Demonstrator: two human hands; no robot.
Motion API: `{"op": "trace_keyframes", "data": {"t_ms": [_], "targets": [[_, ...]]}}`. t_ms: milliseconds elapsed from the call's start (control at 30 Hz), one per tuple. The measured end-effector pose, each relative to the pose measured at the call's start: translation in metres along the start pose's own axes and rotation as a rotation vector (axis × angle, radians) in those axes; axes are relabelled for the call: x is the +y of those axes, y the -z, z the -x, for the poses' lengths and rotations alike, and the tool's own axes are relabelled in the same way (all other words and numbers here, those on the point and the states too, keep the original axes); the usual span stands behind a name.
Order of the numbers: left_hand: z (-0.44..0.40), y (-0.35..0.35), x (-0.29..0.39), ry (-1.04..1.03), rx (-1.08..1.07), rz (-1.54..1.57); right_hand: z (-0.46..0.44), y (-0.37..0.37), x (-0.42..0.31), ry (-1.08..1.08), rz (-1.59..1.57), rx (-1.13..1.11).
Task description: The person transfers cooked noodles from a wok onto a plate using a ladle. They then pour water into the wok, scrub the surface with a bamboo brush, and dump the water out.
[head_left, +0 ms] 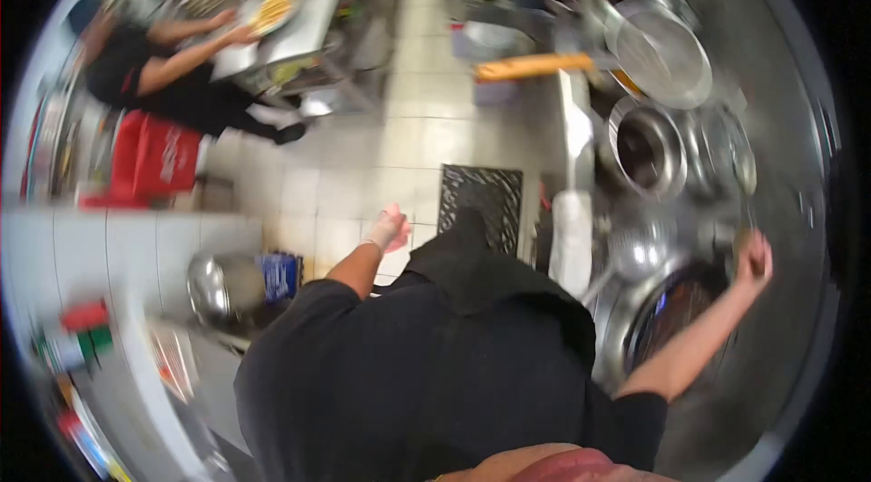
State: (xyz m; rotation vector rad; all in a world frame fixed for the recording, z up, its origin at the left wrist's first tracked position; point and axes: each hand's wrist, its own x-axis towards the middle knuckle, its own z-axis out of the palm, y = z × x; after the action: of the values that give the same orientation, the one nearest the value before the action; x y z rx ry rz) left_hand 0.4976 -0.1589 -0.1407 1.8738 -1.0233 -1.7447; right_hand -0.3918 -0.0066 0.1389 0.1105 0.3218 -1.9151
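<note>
My left hand (390,229) hangs over the tiled floor beside my dark apron, its fingers curled and smeared by motion. On the other side, my right hand (752,258) reaches out over the stove, its fingers bent near a thin handle; whether it grips anything is too blurred to tell. Close to it are a large wok (676,309) with dark contents and a round wire strainer (635,250). Farther up stand a metal pot (646,148) and a wide mesh sieve (660,60).
A person (136,73) in dark clothes holds a plate of food (274,12) at a counter on the left. A red crate (159,157), a black floor mat (481,205), a wooden handle (533,66) and a metal bowl (209,287) are around me.
</note>
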Motion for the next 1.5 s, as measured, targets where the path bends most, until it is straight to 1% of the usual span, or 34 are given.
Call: {"op": "trace_keyframes", "data": {"t_ms": [33,67,100,133,167,200,233,333,367,400,533,567,600,667,700,733,767,867,967,1067,1100,1200,1233,1333,1367,1400,1467,1500], "targets": [[-0.012,-0.009,0.01,-0.009,-0.036,0.081,0.028,-0.008,0.017,0.037,-0.002,-0.045],[-0.023,-0.017,0.018,0.042,-0.098,0.148,0.063,-0.044,0.06,0.309,0.156,0.164],[-0.035,-0.02,0.027,0.107,-0.157,0.207,0.082,-0.046,0.062,0.24,0.089,0.085],[-0.045,-0.026,0.034,0.1,-0.227,0.255,0.108,-0.049,0.071,0.192,0.057,0.019],[-0.053,-0.031,0.037,0.105,-0.288,0.31,0.137,-0.055,0.083,0.186,0.062,-0.015],[-0.059,-0.031,0.034,0.133,-0.333,0.29,0.167,-0.058,0.098,0.209,0.081,-0.023],[-0.074,-0.035,0.031,0.159,-0.368,0.283,0.192,-0.062,0.116,0.259,0.139,0.001],[-0.073,-0.052,0.046,0.177,-0.416,0.214,0.259,-0.057,0.147,0.399,0.299,0.107],[-0.075,-0.056,0.051,0.191,-0.424,0.166,0.281,-0.06,0.16,0.419,0.346,0.188],[-0.075,-0.061,0.054,0.202,-0.425,0.124,0.303,-0.046,0.161,0.347,0.411,0.167],[-0.08,-0.071,0.063,0.244,-0.388,-0.031,0.347,-0.046,0.226,0.604,0.663,0.756],[-0.084,-0.074,0.064,0.257,-0.399,-0.028,0.356,-0.037,0.233,0.577,0.723,0.83],[-0.09,-0.074,0.065,0.269,-0.409,-0.024,0.357,-0.033,0.244,0.592,0.754,0.964],[-0.098,-0.075,0.069,0.256,-0.451,-0.029,0.363,-0.017,0.258,0.568,0.84,1.075],[-0.098,-0.075,0.074,0.23,-0.485,-0.039,0.364,-0.018,0.267,0.596,0.822,1.119],[-0.1,-0.078,0.076,0.203,-0.517,-0.046,0.362,-0.02,0.276,0.624,0.806,1.16],[-0.101,-0.083,0.077,0.25,-0.435,0.034,0.36,-0.021,0.28,0.65,0.787,1.201],[-0.094,-0.091,0.092,0.204,-0.485,0.0,0.355,-0.015,0.274,0.623,0.938,1.199],[-0.091,-0.095,0.097,0.202,-0.45,0.038,0.329,0.006,0.255,0.669,1.252,1.15],[-0.101,-0.087,0.083,0.246,-0.467,0.169,0.282,-0.02,0.242,0.744,1.307,1.099],[-0.095,-0.084,0.087,0.222,-0.496,0.165,0.266,-0.018,0.229,0.757,1.287,1.028],[-0.074,-0.077,0.086,0.114,-0.468,0.142,0.207,-0.031,0.198,0.708,1.255,0.882],[-0.071,-0.075,0.082,0.179,-0.391,0.17,0.183,-0.029,0.184,0.694,1.249,0.811],[-0.065,-0.057,0.06,0.191,-0.318,0.207,0.1,-0.027,0.151,0.583,1.287,0.694],[-0.065,-0.047,0.05,0.162,-0.33,0.132,0.073,-0.026,0.144,0.578,1.351,0.69],[-0.057,-0.039,0.043,0.162,-0.319,0.16,0.046,-0.026,0.139,0.578,1.415,0.685],[-0.037,-0.027,0.031,0.162,-0.297,0.218,-0.005,-0.021,0.134,0.557,1.486,0.779],[-0.03,-0.019,0.024,0.168,-0.274,0.191,-0.026,-0.018,0.135,0.563,1.487,0.768]]}}
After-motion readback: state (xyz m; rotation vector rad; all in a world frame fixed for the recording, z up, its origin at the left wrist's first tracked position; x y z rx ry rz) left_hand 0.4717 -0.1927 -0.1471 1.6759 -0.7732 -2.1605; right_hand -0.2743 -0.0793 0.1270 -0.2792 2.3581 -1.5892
